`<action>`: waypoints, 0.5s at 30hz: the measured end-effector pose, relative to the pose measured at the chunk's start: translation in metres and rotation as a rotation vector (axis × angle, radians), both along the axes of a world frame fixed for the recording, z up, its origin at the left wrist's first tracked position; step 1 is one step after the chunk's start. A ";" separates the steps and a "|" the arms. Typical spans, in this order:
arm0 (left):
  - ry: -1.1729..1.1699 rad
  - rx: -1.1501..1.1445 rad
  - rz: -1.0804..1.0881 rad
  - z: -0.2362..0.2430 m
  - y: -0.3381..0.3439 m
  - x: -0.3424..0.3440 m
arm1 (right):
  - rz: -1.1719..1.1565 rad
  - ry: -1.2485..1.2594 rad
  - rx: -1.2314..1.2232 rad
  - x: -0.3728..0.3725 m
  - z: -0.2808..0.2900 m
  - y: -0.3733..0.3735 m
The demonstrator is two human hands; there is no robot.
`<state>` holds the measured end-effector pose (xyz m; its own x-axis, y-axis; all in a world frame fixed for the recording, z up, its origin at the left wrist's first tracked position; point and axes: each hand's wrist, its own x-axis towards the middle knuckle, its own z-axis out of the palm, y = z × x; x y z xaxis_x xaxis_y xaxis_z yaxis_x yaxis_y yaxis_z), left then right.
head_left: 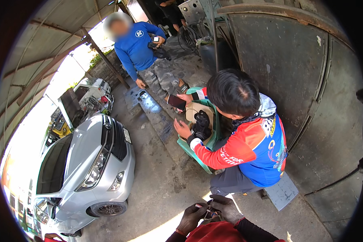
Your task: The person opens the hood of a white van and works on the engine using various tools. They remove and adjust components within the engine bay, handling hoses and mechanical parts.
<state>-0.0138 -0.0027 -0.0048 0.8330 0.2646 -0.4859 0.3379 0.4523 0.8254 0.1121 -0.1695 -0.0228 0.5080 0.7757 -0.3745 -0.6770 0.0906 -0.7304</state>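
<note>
Close to my chest, at the lower edge, my left hand and my right hand are drawn together. Both look greyish, as if in thin gloves, with dark sleeves behind the wrists. Their fingers are closed and bent inward on something small and dark between the fingertips, too small to make out. Just below them is the red cloth of my top.
Ahead, a seated person holds a phone over a green crate containing dark gear. A person in blue stands beyond. A silver car is at left; metal doors are at right.
</note>
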 end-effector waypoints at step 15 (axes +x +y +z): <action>0.004 0.103 0.090 -0.006 0.000 0.005 | 0.037 0.017 -0.050 -0.021 0.001 0.006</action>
<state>-0.0091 -0.0029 -0.0109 0.8019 0.3868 -0.4554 0.3032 0.3933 0.8680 0.0908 -0.1638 -0.0222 0.4724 0.7740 -0.4216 -0.6912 0.0286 -0.7221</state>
